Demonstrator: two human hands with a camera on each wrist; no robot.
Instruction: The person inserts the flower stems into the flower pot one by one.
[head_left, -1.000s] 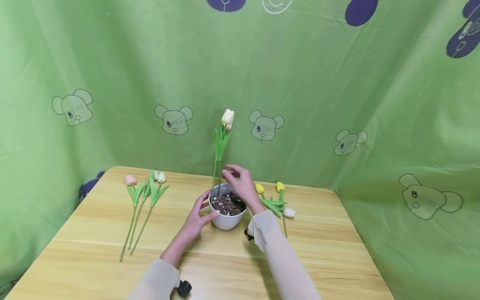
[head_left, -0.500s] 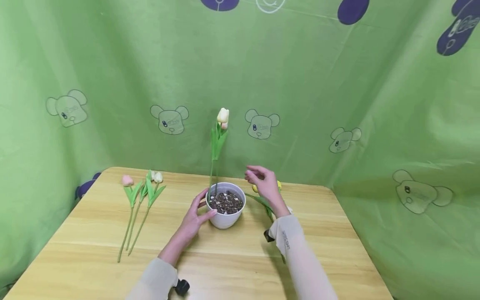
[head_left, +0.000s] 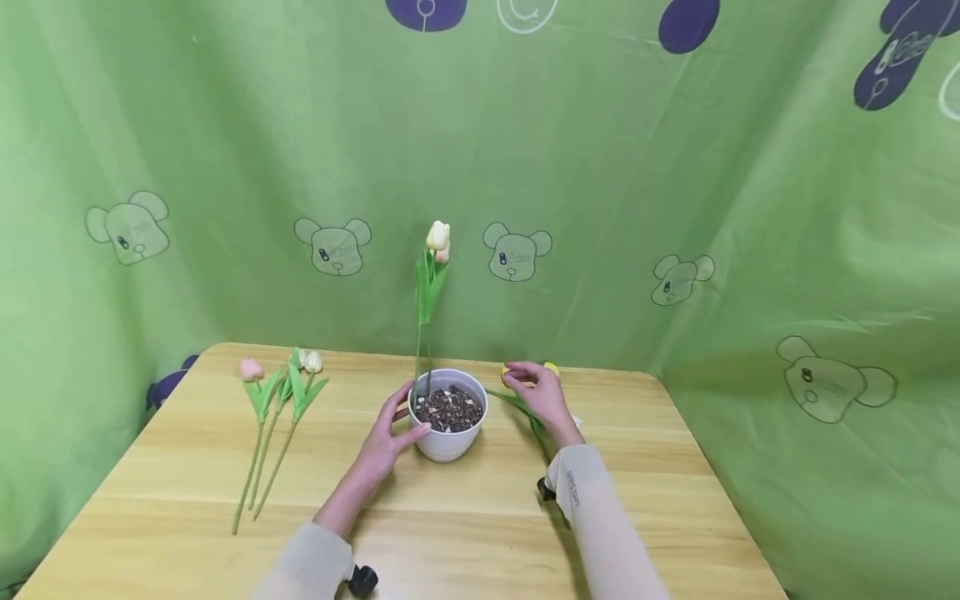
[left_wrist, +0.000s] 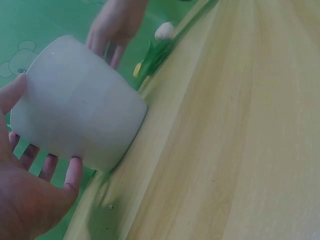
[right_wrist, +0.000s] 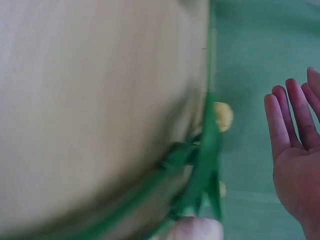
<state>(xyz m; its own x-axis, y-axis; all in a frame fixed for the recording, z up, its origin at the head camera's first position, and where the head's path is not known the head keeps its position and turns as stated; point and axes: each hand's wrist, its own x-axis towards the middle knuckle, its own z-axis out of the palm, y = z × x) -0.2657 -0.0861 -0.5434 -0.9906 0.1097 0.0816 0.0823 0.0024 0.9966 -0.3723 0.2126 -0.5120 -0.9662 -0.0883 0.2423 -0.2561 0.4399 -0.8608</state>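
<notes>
My left hand [head_left: 381, 443] grips a white flower pot [head_left: 442, 448], thumb at the rim and fingers spread round its left side; in the left wrist view they lie against the pot's wall. Dark soil [head_left: 450, 410] with pale bits fills it. Upright at its left edge stand a cream tulip [head_left: 438, 236] and, partly behind, a pink tulip [head_left: 443, 256]. Right of the pot, my right hand [head_left: 542, 400] hovers over lying tulips, holding nothing, fingers loosely extended. Beneath it are a yellow tulip [right_wrist: 224, 116], green leaves [right_wrist: 206, 155] and a pale tulip [right_wrist: 197, 229], partly hidden by the hand in the head view.
On the left of the wooden table [head_left: 450, 533] lie a pink tulip [head_left: 251, 369] and white tulips [head_left: 313, 362], stems toward me. A green curtain [head_left: 465, 125] with bear-like drawings hangs behind and at both sides. A small black device [head_left: 363, 581] sits at my left cuff.
My right hand has moved from the planted stems at the pot rightward, then down toward the lying tulips. My left hand keeps its grip on the pot. The head view has shifted slightly.
</notes>
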